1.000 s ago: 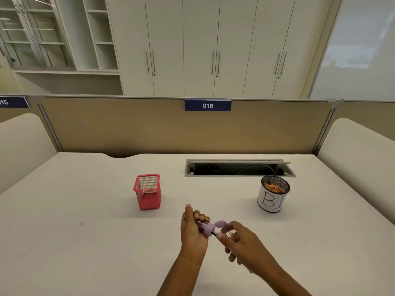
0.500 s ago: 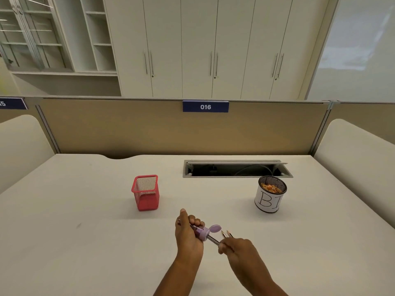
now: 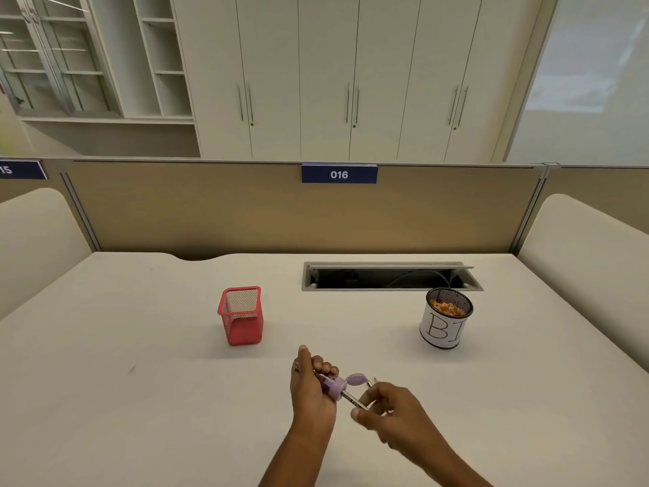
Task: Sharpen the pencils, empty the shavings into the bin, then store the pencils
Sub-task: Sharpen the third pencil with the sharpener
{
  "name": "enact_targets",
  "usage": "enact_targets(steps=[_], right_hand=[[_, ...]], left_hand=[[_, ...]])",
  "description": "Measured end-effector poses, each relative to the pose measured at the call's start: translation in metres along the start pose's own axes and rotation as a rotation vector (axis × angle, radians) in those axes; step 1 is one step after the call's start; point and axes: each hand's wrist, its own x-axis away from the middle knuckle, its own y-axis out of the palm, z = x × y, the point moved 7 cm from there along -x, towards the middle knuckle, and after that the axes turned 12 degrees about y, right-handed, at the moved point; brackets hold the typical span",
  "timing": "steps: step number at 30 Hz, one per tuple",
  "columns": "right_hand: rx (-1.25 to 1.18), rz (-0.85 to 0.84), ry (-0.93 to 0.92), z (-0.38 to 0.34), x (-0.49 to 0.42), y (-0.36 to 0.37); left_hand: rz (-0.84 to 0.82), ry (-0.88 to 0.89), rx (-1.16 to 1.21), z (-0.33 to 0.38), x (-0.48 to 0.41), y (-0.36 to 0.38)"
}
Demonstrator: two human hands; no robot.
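Observation:
My left hand [image 3: 310, 388] grips a small purple sharpener [image 3: 333, 384] with its round lid [image 3: 355, 378] flipped open to the right. A dark pencil [image 3: 351, 400] sticks into the sharpener, and my right hand [image 3: 389, 413] pinches its shaft just right of the sharpener. Other pencil tips [image 3: 372, 381] poke out above my right hand, which holds them too. A red mesh holder [image 3: 241, 316] stands to the upper left. A round mesh bin [image 3: 444, 319] with a white paper label holds orange shavings at the right.
The white desk [image 3: 140, 363] has an open cable slot [image 3: 386, 277] at the back, just behind the bin. A tan partition with a "016" tag [image 3: 339, 174] closes the far edge. Padded side panels stand at both sides.
My right hand has slid down the pencil, away from the sharpener, and turned on it. The left hand stays in place with the sharpener.

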Motion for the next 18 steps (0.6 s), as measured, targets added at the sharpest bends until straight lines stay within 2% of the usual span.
enact_targets(steps=[3, 7, 8, 9, 11, 14, 16, 18], right_hand=[[0.476, 0.326, -0.385, -0.012, 0.007, -0.004], [0.684, 0.463, -0.539, -0.017, 0.008, 0.006], [0.72, 0.423, -0.532, -0.017, 0.012, 0.011], [0.7, 0.374, -0.506, -0.017, 0.016, 0.014], [0.484, 0.369, -0.326, -0.017, 0.013, 0.007], [0.034, 0.021, -0.025, 0.0, 0.003, 0.011], [-0.166, -0.102, 0.114, 0.007, 0.004, 0.013], [-0.266, -0.213, 0.258, 0.014, 0.006, 0.017]], left_hand=[[0.016, 0.021, 0.011, 0.0, 0.004, 0.002], [-0.015, 0.042, -0.018, 0.002, 0.007, 0.01], [-0.026, 0.047, -0.045, 0.003, 0.007, 0.011], [-0.036, 0.048, -0.071, 0.004, 0.006, 0.01], [-0.047, 0.037, -0.097, 0.004, 0.006, 0.009], [-0.059, 0.023, -0.102, 0.006, 0.008, 0.009], [-0.072, 0.021, -0.096, 0.006, 0.01, 0.011], [-0.079, 0.01, -0.101, 0.006, 0.011, 0.011]])
